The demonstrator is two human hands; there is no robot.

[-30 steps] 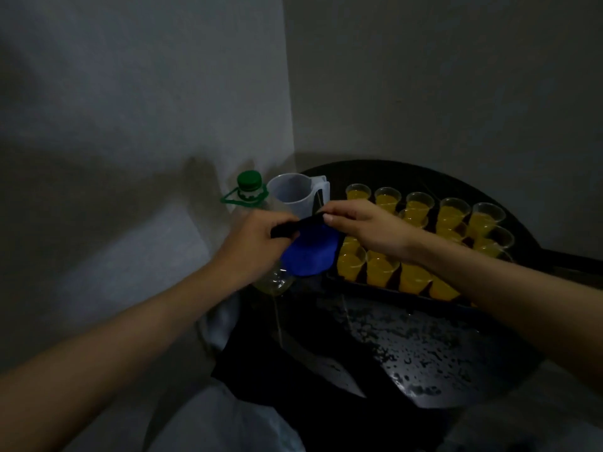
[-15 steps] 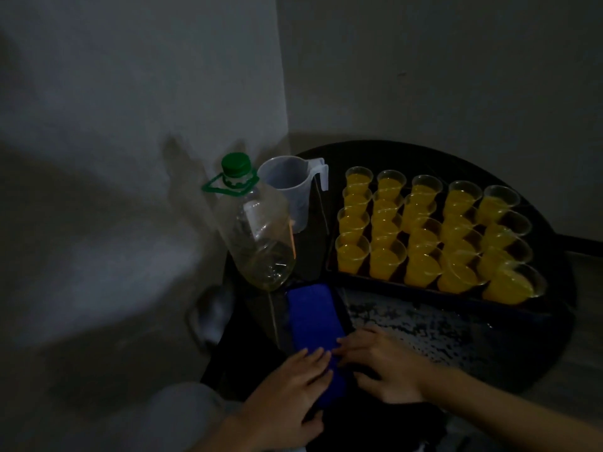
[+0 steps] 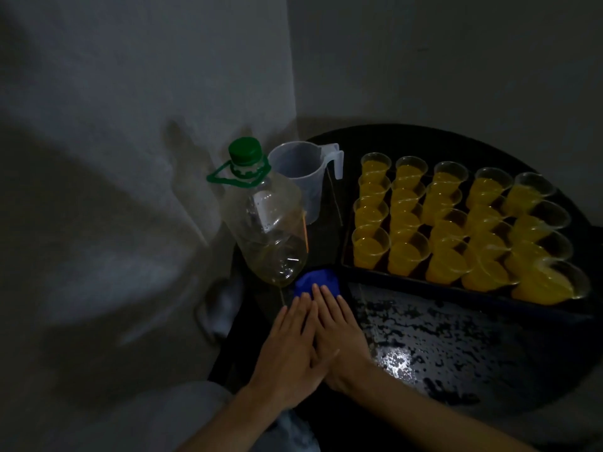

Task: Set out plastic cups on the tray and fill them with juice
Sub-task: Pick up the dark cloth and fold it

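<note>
A dark tray (image 3: 424, 285) on the round black table holds several clear plastic cups (image 3: 370, 246) filled with orange juice, in rows. My left hand (image 3: 290, 350) and my right hand (image 3: 339, 334) lie flat side by side, fingers straight, pressing a blue cloth (image 3: 315, 280) onto the wet tabletop just in front of the tray's near-left corner. Only the far end of the cloth shows beyond my fingertips. A nearly empty clear bottle with a green cap (image 3: 266, 220) stands left of the tray, with a translucent measuring jug (image 3: 301, 177) behind it.
The black table (image 3: 456, 347) is spotted with droplets in front of the tray. White walls meet in a corner behind the bottle and jug. A pale object (image 3: 225, 308) lies on the floor left of the table.
Both hands went from holding the blue cloth up near the jug to laying it on the table, then slid it forward toward the bottle and the tray corner. The cloth has bunched at its far end.
</note>
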